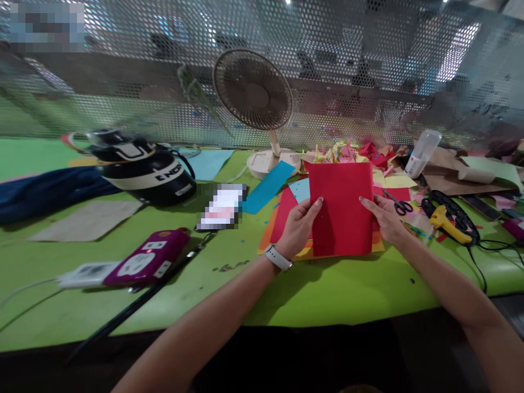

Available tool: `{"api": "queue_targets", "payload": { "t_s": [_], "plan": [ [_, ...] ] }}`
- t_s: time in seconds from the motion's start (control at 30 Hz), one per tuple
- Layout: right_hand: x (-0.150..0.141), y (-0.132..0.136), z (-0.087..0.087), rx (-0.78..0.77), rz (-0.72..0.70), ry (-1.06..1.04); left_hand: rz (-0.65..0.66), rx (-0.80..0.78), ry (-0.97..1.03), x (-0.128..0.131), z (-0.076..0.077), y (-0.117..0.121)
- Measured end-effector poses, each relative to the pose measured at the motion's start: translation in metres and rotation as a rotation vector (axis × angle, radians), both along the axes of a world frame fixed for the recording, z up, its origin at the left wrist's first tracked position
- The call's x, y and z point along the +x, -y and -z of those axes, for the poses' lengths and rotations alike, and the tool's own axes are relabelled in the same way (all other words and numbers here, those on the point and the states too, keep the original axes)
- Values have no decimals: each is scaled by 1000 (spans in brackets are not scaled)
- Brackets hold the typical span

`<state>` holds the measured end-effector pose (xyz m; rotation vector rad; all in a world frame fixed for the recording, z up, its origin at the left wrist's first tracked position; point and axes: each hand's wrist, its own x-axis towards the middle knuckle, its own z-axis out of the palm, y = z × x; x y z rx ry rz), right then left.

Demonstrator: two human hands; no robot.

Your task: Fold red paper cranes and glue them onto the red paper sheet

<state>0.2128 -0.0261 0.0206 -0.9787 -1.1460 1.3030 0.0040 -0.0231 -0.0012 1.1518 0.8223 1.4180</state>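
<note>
A red sheet of paper [341, 213] is held up in front of me, its face toward me. My left hand [301, 224] pinches its left edge, thumb on the near face. The right edge is gripped the same way by my right hand [382, 215]; the fingers behind the sheet are partly hidden. Beneath lies a pile of coloured paper, with a red sheet [282, 218] and an orange sheet [268, 237] showing on the left. A blue paper strip [270, 186] rests just beyond the pile. Dark-handled scissors [402, 207] lie right of my right hand.
On the green table [229, 297] stand a small fan [254, 90] and a tilted-looking black bottle [143, 169]. A phone [223, 206] and a purple power strip [149, 257] lie left. Paper scraps [347, 152] heap at the back. A yellow glue gun [448, 225] with cable lies right.
</note>
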Motion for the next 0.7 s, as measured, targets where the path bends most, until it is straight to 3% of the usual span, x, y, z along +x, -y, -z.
{"api": "queue_targets", "payload": {
  "t_s": [0.33,0.57,0.7],
  "plan": [
    [2,-8,6,-31,56,81,70,-131,29,-1,0,0],
    [5,-10,1,-89,-44,103,-25,-212,7,-6,-3,-4],
    [7,-12,2,-50,34,250,-26,-214,-5,-7,-6,-4]
  ]
}}
